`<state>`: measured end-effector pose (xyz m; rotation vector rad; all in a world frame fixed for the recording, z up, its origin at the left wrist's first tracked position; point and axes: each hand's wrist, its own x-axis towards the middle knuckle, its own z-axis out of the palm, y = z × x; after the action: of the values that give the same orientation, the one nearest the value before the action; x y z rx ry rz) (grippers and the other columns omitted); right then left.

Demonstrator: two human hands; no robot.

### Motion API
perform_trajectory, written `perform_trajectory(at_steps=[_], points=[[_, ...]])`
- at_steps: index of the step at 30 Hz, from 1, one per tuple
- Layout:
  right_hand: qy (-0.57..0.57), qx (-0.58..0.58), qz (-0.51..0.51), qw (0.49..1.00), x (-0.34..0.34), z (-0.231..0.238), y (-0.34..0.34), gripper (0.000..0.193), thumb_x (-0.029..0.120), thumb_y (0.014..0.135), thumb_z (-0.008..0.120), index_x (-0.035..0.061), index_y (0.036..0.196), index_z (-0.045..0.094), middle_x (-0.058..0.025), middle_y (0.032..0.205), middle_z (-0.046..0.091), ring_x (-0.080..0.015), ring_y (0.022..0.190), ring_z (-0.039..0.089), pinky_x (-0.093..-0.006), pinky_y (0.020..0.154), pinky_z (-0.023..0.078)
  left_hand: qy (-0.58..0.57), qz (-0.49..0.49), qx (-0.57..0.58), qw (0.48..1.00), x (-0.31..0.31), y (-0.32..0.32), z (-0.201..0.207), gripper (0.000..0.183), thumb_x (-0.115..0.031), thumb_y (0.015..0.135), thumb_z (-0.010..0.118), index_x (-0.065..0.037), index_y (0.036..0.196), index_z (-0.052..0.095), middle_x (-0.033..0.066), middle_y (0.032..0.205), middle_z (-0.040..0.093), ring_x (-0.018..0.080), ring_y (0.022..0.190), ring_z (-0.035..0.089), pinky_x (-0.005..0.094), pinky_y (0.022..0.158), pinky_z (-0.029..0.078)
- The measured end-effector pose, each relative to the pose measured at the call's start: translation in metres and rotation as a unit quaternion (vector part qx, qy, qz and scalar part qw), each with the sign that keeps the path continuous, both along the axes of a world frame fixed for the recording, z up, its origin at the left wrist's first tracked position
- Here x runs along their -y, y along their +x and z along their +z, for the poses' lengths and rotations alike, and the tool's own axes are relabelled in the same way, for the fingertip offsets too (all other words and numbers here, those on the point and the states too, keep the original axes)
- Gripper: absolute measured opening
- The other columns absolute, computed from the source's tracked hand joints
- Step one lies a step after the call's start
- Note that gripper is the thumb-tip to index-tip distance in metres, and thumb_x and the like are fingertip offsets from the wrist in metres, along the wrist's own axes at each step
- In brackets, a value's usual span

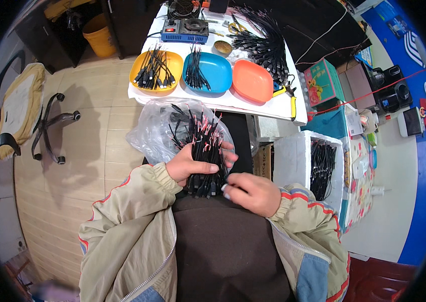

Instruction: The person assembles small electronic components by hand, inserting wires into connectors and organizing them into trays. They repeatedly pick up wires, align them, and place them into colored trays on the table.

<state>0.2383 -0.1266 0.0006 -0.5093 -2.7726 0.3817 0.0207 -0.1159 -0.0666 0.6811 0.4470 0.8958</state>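
Observation:
My left hand [195, 165] is wrapped round a thick bundle of short black cables [205, 156], held upright over my lap. Bare red and white wire ends fan out at the top of the bundle, and plug ends show at its bottom. By the lower right of the bundle, my right hand [253, 192] has its fingers curled and pressed together. Something small and pale shows at its fingertips, too small to make out. Behind the bundle, a clear plastic bag [152, 133] lies open with more dark cable ends over it.
Ahead, a white table bears a yellow tray [176, 56] and a blue tray [223, 70] with cables, an orange tray [253, 80], yellow-handled pliers [293, 103], a blue soldering device [185, 37] and a cable pile [268, 48]. At right stands a foam box [298, 166] of cables.

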Motion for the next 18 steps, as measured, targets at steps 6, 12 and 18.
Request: perform_trajectory(at_steps=[6,12,18], points=[[-0.425,-0.113,-0.113,0.891,-0.061,0.017,0.006,0.020,0.014,0.088,0.063,0.0005,0.103,0.062,-0.0062,0.085,0.065,-0.0112,0.067,0.062,-0.0273,0.058,0.051,0.025,-0.029,0.007,0.999,0.000,-0.001,-0.003,0.050,-0.003,0.070,0.072,0.000,0.115,0.051,0.0035,0.087,0.058,0.0188,0.092,0.059,0.0332,0.088,0.045],[-0.532,-0.159,-0.036,0.831,-0.126,-0.008,-0.037,0.018,0.007,0.088,0.063,-0.0018,0.104,0.061,-0.0051,0.096,0.064,-0.0086,0.087,0.059,-0.0242,0.077,0.049,0.048,-0.060,0.021,0.997,-0.004,0.000,-0.001,0.053,-0.002,0.073,0.072,0.002,0.120,0.049,0.0038,0.089,0.059,0.0180,0.092,0.059,0.0326,0.088,0.045],[-0.440,-0.103,-0.003,0.892,-0.128,-0.005,-0.038,0.018,0.008,0.085,0.065,0.0036,0.102,0.063,-0.0006,0.095,0.061,-0.0054,0.079,0.054,-0.0206,0.066,0.044,0.048,-0.052,0.007,0.997,-0.006,0.002,-0.003,0.059,-0.008,0.071,0.074,0.004,0.121,0.045,0.0057,0.087,0.058,0.0199,0.092,0.059,0.0356,0.087,0.045]])
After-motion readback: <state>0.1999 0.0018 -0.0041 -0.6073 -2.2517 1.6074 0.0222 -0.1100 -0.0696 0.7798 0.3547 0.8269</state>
